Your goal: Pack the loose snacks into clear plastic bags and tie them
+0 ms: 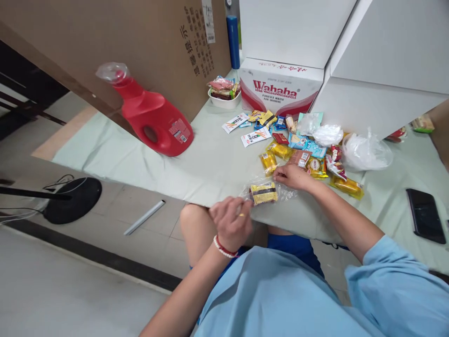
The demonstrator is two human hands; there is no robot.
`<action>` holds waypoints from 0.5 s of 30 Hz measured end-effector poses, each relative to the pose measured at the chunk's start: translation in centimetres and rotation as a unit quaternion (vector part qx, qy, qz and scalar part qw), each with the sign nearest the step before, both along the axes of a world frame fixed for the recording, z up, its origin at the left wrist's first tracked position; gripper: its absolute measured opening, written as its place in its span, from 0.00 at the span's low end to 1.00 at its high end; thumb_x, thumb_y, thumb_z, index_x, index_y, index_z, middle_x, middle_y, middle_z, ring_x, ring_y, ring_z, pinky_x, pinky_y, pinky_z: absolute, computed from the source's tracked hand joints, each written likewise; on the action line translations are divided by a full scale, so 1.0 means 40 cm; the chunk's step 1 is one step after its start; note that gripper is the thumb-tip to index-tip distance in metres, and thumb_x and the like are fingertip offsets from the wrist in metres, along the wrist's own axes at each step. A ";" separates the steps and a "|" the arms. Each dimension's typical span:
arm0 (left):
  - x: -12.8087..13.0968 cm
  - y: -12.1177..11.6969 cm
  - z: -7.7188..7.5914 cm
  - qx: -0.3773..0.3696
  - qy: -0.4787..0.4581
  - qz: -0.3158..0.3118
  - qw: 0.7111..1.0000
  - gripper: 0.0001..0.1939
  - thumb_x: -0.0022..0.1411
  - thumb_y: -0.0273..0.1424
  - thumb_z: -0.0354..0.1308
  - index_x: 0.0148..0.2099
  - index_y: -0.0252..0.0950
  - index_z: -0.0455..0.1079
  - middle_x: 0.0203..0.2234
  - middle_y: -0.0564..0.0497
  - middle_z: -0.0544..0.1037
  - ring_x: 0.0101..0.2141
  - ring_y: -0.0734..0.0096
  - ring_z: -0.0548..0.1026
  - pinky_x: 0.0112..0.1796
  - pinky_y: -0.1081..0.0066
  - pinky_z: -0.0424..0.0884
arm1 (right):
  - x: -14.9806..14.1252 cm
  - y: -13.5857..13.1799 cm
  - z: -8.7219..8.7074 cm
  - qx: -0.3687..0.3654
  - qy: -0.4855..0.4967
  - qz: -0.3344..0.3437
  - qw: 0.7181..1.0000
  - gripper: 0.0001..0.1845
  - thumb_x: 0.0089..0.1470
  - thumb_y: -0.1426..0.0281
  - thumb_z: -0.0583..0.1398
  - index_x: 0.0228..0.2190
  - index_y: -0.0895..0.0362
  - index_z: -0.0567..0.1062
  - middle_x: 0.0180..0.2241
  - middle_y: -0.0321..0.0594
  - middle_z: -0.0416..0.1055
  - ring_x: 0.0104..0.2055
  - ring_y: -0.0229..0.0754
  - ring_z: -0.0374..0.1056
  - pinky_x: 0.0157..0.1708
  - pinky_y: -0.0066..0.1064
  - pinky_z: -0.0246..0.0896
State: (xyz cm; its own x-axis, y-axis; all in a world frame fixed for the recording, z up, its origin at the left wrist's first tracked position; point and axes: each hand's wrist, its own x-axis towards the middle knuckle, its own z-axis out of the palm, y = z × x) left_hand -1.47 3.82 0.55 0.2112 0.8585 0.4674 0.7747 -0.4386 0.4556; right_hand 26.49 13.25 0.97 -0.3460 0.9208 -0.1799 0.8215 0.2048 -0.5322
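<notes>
A clear plastic bag (282, 193) with a yellow-and-dark snack packet (264, 193) in it lies at the table's front edge. My left hand (232, 221), slightly blurred, is closed at the bag's left end, its fingers curled on the plastic. At the far right side of the bag, my right hand (290, 177) has its fingertips pinched together on the film. Just beyond these fingers are a yellow-wrapped snack (268, 162) and a brown packet (299, 158). Part of the bag is hidden behind both hands.
Several wrapped snacks (280, 150) are spread in front of a Wahaha carton (280, 89). Crumpled clear bags (366, 150) and a phone (426, 215) are on the right. A red jug (157, 121) stands left; a white bowl (224, 101) of snacks sits behind.
</notes>
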 end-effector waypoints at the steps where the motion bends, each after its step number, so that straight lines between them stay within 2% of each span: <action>1: 0.025 0.001 0.006 -0.030 0.028 -0.060 0.997 0.14 0.66 0.28 0.54 0.47 0.48 0.78 0.45 0.46 0.80 0.50 0.53 0.76 0.52 0.52 0.65 | -0.002 0.002 0.003 -0.003 -0.007 0.001 1.000 0.09 0.63 0.69 0.59 0.36 0.57 0.81 0.35 0.42 0.81 0.36 0.43 0.74 0.34 0.28 0.57; 3: 0.071 0.013 0.011 -0.079 0.069 -0.125 0.987 0.18 0.66 0.24 0.53 0.51 0.48 0.77 0.54 0.46 0.79 0.57 0.52 0.73 0.54 0.51 0.64 | -0.007 0.007 0.010 -0.005 -0.021 0.007 1.000 0.09 0.63 0.69 0.59 0.36 0.57 0.81 0.35 0.42 0.81 0.36 0.43 0.74 0.34 0.28 0.56; 4: 0.087 0.023 0.010 -0.096 0.079 -0.129 0.984 0.19 0.66 0.23 0.53 0.52 0.47 0.77 0.56 0.46 0.78 0.59 0.50 0.71 0.54 0.50 0.63 | -0.009 0.010 0.014 -0.004 -0.028 0.010 1.000 0.09 0.63 0.69 0.59 0.36 0.57 0.81 0.35 0.42 0.81 0.35 0.43 0.74 0.34 0.28 0.56; 6: 0.101 0.046 0.001 -0.113 0.082 -0.095 0.986 0.16 0.67 0.25 0.54 0.52 0.45 0.77 0.57 0.43 0.78 0.59 0.47 0.70 0.56 0.46 0.60 | -0.010 0.015 0.018 0.001 -0.038 0.012 0.999 0.09 0.62 0.70 0.59 0.36 0.57 0.81 0.35 0.42 0.81 0.35 0.42 0.73 0.34 0.28 0.56; 8: 0.090 0.070 -0.016 -0.117 0.068 -0.037 0.990 0.15 0.68 0.31 0.57 0.55 0.43 0.75 0.54 0.41 0.79 0.57 0.45 0.70 0.58 0.43 0.57 | -0.005 0.020 0.018 0.003 -0.042 0.008 0.999 0.08 0.62 0.70 0.60 0.36 0.57 0.80 0.35 0.42 0.81 0.34 0.42 0.73 0.33 0.28 0.56; 11: 0.049 0.104 -0.052 -0.148 0.029 0.011 0.989 0.24 0.66 0.40 0.61 0.62 0.39 0.71 0.51 0.40 0.79 0.55 0.46 0.72 0.57 0.46 0.61 | 0.007 0.025 0.014 -0.006 -0.033 0.008 0.999 0.08 0.62 0.70 0.59 0.36 0.57 0.80 0.35 0.42 0.81 0.35 0.42 0.72 0.34 0.28 0.56; 13: 0.023 0.122 -0.075 -0.188 0.003 -0.003 0.982 0.21 0.65 0.40 0.62 0.58 0.40 0.73 0.47 0.42 0.80 0.52 0.49 0.74 0.53 0.51 0.65 | 0.009 0.026 0.015 -0.009 -0.033 0.014 0.999 0.09 0.62 0.70 0.59 0.36 0.57 0.80 0.35 0.42 0.80 0.35 0.43 0.72 0.34 0.29 0.57; 15: 0.008 0.133 -0.092 -0.210 -0.016 -0.031 0.977 0.11 0.67 0.38 0.60 0.48 0.42 0.78 0.43 0.45 0.82 0.49 0.53 0.75 0.51 0.54 0.67 | 0.002 0.024 0.021 0.007 -0.031 0.024 0.999 0.11 0.63 0.68 0.59 0.36 0.57 0.81 0.37 0.44 0.80 0.37 0.43 0.72 0.36 0.29 0.58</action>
State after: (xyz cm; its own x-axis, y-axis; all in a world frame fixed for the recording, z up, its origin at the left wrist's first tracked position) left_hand -1.16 9.12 -3.13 0.2597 0.9621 0.0834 0.7348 -0.2529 0.6293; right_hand 26.58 14.22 1.83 -0.3794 0.9055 -0.1900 0.8413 0.2522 -0.4782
